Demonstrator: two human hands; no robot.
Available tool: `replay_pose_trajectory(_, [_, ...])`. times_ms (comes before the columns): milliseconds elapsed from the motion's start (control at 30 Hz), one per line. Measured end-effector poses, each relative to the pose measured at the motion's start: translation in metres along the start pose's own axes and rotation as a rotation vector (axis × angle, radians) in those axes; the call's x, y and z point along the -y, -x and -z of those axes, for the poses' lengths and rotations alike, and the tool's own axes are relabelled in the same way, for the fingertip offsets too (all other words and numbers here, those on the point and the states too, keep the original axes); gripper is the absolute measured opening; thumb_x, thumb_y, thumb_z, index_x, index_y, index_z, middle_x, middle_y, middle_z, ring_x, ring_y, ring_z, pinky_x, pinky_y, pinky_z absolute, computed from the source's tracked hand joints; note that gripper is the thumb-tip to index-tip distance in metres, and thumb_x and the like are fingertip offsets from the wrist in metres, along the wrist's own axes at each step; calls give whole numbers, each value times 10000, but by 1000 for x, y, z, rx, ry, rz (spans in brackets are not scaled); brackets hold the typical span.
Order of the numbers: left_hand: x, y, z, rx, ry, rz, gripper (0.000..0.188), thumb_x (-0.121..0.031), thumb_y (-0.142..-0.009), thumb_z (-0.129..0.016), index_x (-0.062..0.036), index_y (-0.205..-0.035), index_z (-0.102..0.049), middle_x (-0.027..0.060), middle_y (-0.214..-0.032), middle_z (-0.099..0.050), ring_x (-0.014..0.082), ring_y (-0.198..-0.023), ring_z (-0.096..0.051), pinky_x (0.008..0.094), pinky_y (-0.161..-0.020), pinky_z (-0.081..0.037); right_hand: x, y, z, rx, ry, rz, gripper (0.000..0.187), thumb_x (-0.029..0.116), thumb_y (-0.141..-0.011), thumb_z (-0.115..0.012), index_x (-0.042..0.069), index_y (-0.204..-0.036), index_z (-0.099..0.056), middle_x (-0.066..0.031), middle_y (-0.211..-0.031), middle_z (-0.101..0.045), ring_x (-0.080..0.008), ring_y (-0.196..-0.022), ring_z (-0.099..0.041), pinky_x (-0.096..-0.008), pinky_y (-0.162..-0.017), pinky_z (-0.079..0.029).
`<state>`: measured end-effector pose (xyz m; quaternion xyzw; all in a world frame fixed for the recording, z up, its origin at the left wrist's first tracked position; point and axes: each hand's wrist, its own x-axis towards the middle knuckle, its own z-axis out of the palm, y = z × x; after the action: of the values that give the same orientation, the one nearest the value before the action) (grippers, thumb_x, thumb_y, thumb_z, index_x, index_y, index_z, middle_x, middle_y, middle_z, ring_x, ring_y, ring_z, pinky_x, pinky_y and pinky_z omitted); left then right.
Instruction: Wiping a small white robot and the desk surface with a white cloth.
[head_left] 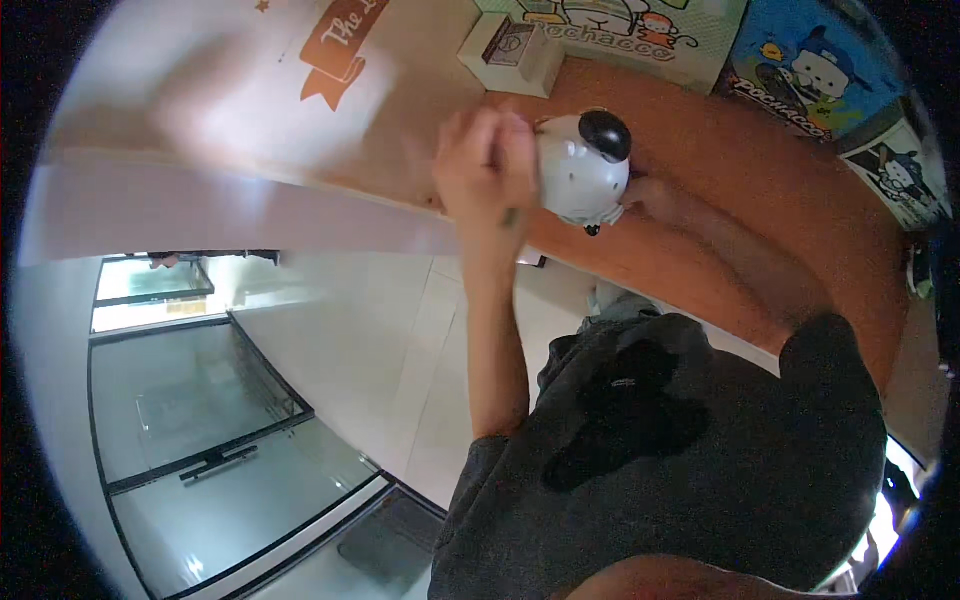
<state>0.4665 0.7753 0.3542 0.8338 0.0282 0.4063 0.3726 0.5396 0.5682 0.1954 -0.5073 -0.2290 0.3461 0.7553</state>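
A glossy white round dog-shaped figure (578, 172) with black ears is on or just above the orange-brown counter (700, 145). My right hand (648, 197) holds it from its right side, with part of the fingers hidden behind it. My left hand (487, 160) is raised at the figure's left side, over the counter's front edge. Its fingers look bent but are smeared by motion, and whether it touches the figure is unclear.
A small cream box (512, 58) stands behind my left hand. A green picture board (640, 40), a blue one (815, 70) and a small white card (895, 175) line the back. A pale panel (220, 90) is at left; a glass door (200, 400) stands beyond the tiled floor.
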Motion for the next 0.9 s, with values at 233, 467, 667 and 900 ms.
replay_pose_trajectory(233, [9, 23, 1, 53, -41, 41, 228, -133, -1006, -543, -8, -835, -628, 86, -732, -572, 166, -671, -461, 344, -586, -381, 27, 8, -24, -112, 6, -117, 736, -64, -813, -585, 86, -1526, -482, -127, -1381, -642, -272, -1198, -629, -369, -995, -526])
replay_pose_trajectory(467, [15, 15, 19, 166, 110, 431, 294, -211, -1031, -537, -6, -864, -665, 73, -807, -633, 174, -716, -512, 329, -663, -427, 24, 7, -23, -6, -24, -3, 770, -66, -781, -590, 81, -1529, -475, -135, -1330, -671, -262, -1144, -658, -351, -944, -550])
replay_pose_trajectory(667, [41, 29, 15, 192, -85, 309, 303, -236, -1045, -473, -5, -977, -657, 96, -999, -677, 207, -837, -549, 331, -780, -439, 27, 5, -22, 34, 28, 49, 744, -41, -788, -599, 79, -1515, -495, -125, -1322, -677, -251, -1105, -668, -337, -926, -552])
replay_pose_trajectory(900, [66, 11, 25, 134, 307, 336, 296, -239, -1044, -438, -25, -1040, -643, 101, -1131, -663, 220, -962, -578, 325, -938, -436, 20, 3, -16, 15, 46, 55, 719, -45, -804, -603, 86, -1504, -508, -103, -1335, -671, -243, -1131, -650, -350, -950, -542])
